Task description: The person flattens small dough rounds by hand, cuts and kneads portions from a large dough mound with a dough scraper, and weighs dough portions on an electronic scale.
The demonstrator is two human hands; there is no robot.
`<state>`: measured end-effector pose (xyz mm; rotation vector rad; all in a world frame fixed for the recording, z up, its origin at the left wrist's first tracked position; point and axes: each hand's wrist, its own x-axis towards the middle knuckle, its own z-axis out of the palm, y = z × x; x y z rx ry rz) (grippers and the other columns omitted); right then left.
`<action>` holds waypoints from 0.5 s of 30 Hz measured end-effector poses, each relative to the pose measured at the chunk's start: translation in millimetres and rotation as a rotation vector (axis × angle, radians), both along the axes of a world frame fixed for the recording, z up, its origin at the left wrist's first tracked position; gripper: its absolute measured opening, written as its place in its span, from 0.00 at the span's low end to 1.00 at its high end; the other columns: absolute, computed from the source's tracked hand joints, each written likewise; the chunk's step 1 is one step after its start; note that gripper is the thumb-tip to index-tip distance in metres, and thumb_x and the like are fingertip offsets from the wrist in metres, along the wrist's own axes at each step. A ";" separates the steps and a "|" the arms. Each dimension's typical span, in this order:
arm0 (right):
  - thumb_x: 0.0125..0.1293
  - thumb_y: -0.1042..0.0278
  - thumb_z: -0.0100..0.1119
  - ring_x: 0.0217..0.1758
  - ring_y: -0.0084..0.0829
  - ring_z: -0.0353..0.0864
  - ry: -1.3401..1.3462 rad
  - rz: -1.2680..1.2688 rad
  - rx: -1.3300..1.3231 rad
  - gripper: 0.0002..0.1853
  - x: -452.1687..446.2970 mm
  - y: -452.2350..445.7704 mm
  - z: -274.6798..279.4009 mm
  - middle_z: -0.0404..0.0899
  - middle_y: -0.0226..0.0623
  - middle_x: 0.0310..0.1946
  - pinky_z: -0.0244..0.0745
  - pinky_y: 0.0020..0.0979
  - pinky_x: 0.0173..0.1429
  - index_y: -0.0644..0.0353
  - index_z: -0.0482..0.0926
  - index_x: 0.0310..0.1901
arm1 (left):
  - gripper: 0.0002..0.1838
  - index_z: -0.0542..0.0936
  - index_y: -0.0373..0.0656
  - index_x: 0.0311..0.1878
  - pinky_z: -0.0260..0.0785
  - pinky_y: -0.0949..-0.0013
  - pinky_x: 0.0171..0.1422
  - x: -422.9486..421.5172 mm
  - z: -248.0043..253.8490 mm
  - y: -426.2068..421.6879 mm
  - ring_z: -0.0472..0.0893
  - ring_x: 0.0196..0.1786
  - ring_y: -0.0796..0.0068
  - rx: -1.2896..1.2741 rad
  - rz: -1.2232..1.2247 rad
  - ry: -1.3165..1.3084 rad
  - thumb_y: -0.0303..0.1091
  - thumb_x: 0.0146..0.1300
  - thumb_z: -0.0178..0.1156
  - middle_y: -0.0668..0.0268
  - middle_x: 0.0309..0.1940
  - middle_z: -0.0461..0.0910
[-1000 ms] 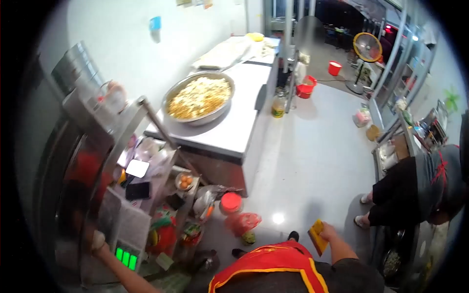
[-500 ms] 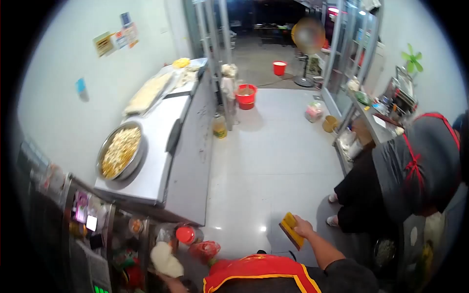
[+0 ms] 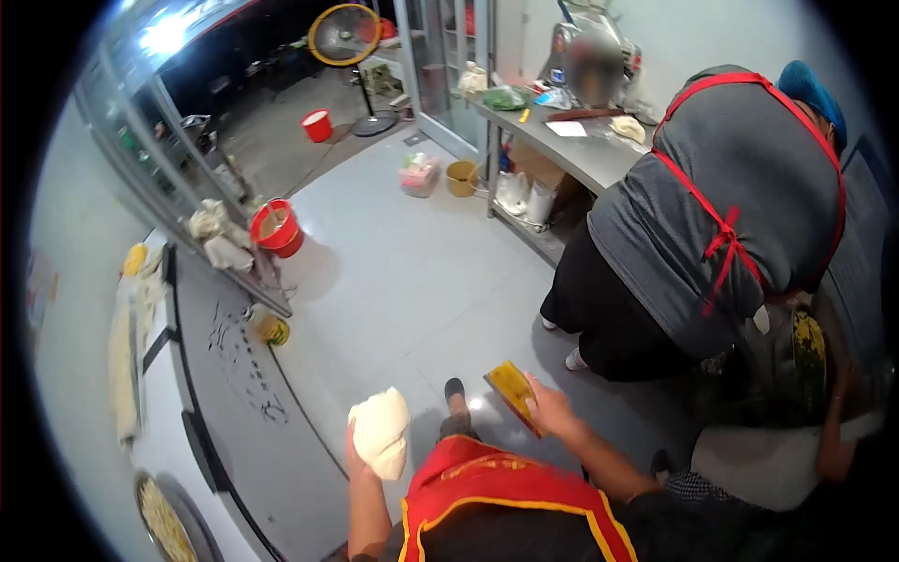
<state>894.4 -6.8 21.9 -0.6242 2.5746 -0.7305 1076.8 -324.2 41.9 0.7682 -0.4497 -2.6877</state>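
A lump of pale dough (image 3: 380, 433) rests in my left hand (image 3: 355, 453), which is wrapped round its left side in front of the red apron (image 3: 468, 468). On the other side, my right hand (image 3: 548, 405) grips a yellow scraper (image 3: 511, 391) with a dark edge, tilted above the floor. The two hands are well apart, with the apron's upper part between and below them. Most fingers of my left hand are hidden behind the dough.
A co-worker (image 3: 716, 206) bends at the right beside a metal table (image 3: 599, 155). The long counter (image 3: 192, 468) runs along the left, with a bowl (image 3: 167, 525) of food. A red bucket (image 3: 277, 229) and an oil bottle (image 3: 269, 328) stand on the floor.
The view has swung right, away from the scale and shelves. My left hand has come up from the left with the dough, now in front of me. My right hand still holds the scraper.
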 end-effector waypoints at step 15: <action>0.62 0.67 0.54 0.53 0.53 0.77 0.198 -0.508 -0.082 0.33 -251.4 -134.4 70.6 0.73 0.55 0.56 0.72 0.47 0.56 0.56 0.56 0.69 | 0.28 0.69 0.41 0.62 0.73 0.48 0.58 -483.0 38.2 -102.1 0.77 0.56 0.52 0.014 -0.759 0.036 0.47 0.62 0.55 0.55 0.57 0.75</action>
